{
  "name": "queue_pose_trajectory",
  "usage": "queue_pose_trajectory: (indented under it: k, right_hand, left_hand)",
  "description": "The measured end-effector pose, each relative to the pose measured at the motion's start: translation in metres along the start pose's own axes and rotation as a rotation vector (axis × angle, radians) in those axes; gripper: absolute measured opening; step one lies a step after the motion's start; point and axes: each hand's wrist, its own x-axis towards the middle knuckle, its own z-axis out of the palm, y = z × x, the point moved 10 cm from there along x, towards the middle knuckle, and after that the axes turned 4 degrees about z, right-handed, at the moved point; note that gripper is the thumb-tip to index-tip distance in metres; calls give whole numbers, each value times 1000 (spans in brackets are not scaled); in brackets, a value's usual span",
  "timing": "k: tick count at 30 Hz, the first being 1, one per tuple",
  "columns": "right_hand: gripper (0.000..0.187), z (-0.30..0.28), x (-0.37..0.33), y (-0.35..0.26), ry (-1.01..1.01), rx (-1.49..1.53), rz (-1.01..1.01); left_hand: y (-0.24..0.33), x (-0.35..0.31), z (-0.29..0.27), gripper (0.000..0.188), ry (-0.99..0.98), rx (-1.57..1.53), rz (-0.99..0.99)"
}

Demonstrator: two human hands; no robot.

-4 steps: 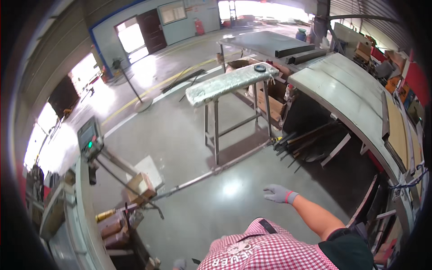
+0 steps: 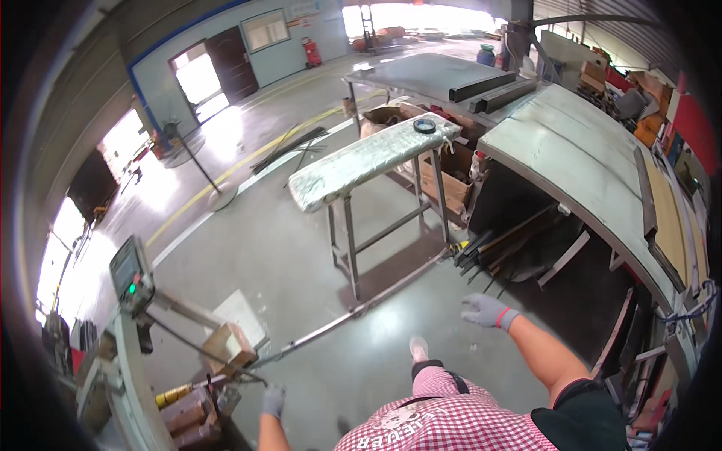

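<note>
The box (image 2: 229,347) is just ahead of your left hand (image 2: 273,401), whose grip I cannot tell, and the bars (image 2: 474,254) lie under the table (image 2: 549,143) beyond your empty, loosely open right hand (image 2: 485,310). A rail (image 2: 323,331) crosses the floor (image 2: 278,240) ahead, the bench (image 2: 368,161) and its black ring (image 2: 424,131) beyond.

Daylight is flooding in through the far opening (image 2: 421,16), the doorway (image 2: 199,79) and the gaps (image 2: 124,135) on the left, all burning out to white. Glare is spreading over the floor (image 2: 263,248), with a soft bright patch shining near its middle. The pale table (image 2: 556,128) is catching a sheen, while deep shadow beneath is swallowing detail. A shadow is lying under the bench (image 2: 368,161). Straight edges are bowing toward the rim, where the picture is fading to black.
</note>
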Motion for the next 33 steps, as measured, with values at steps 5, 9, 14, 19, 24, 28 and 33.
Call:
queue_pose_trajectory:
  k: [5, 9, 14, 19, 24, 28, 33]
  right_hand:
    - [42, -147, 174, 24, 185, 10, 0]
    - [40, -256, 316, -1, 559, -36, -140]
    - [64, -341, 486, 25, 853, -387, -52]
    - [45, -334, 558, 33, 876, -330, -40]
    - [22, -338, 580, 7, 822, -192, -123]
    - [26, -374, 642, -26, 686, -20, -153]
    - [25, -445, 715, -50, 632, 166, -211]
  left_hand:
    - [323, 134, -103, 36, 189, -383, 312]
    - [525, 194, -102, 38, -80, -184, 553]
    - [718, 318, -123, 43, -153, -104, 804]
    - [822, 515, -84, 52, -158, 218, 976]
    - [870, 613, 69, 80, -877, 277, 884]
    - [870, 686, 28, 82, -961, -18, 580]
    - [854, 807, -94, 60, -827, -250, 315]
